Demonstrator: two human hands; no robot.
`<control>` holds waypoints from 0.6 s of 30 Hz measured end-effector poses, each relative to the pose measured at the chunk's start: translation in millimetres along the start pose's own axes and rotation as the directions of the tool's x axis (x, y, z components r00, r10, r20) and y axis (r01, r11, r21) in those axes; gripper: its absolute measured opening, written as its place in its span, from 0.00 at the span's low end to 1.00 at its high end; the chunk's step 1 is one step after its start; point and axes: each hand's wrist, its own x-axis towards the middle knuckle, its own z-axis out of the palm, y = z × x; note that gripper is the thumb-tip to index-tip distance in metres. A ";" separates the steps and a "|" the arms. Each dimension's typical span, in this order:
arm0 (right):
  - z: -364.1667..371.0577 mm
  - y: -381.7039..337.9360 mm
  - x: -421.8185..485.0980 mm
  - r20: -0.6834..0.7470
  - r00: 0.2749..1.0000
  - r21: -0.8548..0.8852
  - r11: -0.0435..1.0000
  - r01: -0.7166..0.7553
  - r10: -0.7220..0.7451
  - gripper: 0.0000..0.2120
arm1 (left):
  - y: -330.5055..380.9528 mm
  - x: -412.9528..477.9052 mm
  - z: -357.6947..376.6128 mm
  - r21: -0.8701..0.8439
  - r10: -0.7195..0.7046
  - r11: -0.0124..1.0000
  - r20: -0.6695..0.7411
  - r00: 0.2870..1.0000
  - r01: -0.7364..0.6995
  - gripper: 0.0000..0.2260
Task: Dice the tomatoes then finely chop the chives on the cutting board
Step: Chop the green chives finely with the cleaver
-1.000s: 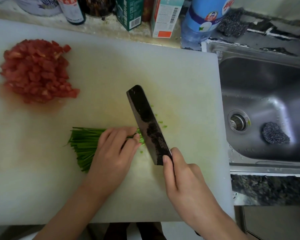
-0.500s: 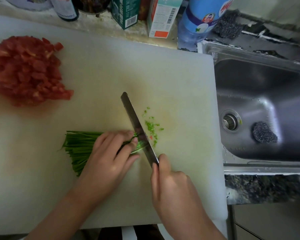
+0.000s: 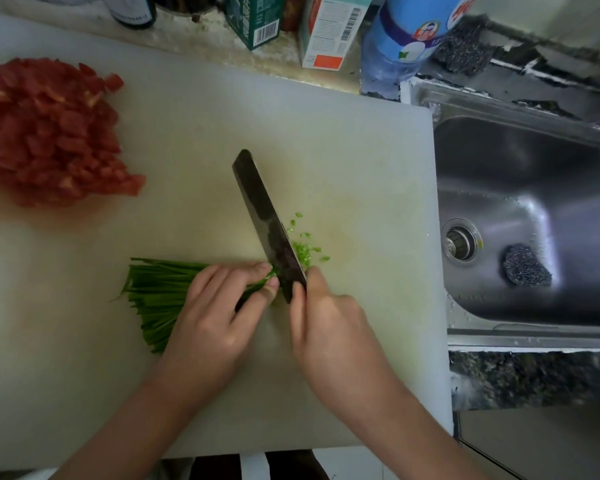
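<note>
Apparently, chives (image 3: 153, 296) beneath left fingers (image 3: 238, 276).

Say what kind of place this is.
Probably a home kitchen counter: a steel sink with a scouring pad in it sits right beside the white cutting board, and cartons and a bottle line the back.

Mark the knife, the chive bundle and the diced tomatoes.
knife (image 3: 267, 223), head view, middle of the dark blade.
chive bundle (image 3: 156, 296), head view, uncut stalks at its left part.
diced tomatoes (image 3: 49, 133), head view, centre of the red pile.
</note>
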 end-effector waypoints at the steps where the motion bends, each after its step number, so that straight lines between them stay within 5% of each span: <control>1: -0.6 2.9 1.3 -0.006 1.000 0.055 0.999 0.002 -0.002 0.13 | 1.0 -0.2 -0.8 0.003 -0.003 1.000 0.002 1.000 0.003 0.05; 6: 6.3 15.3 -30.9 -0.042 0.998 -0.062 0.998 0.033 -0.035 0.12 | 4.7 1.7 -3.7 0.003 -0.007 1.000 0.004 1.000 0.007 0.04; 9: 3.3 17.1 -44.6 0.009 0.996 -0.021 0.996 -0.086 0.086 0.11 | 4.7 3.2 -3.7 -0.006 -0.011 1.000 -0.012 1.000 0.011 0.04; 12: 0.6 11.6 -21.3 -0.096 0.995 0.002 1.000 0.002 -0.002 0.13 | 4.7 2.8 -2.3 -0.007 -0.014 1.000 -0.026 1.000 0.014 0.05; 18: -10.1 14.1 0.2 -0.015 1.000 0.144 0.990 0.003 -0.001 0.08 | 4.5 1.0 -1.2 0.018 -0.026 0.999 -0.044 0.999 0.027 0.05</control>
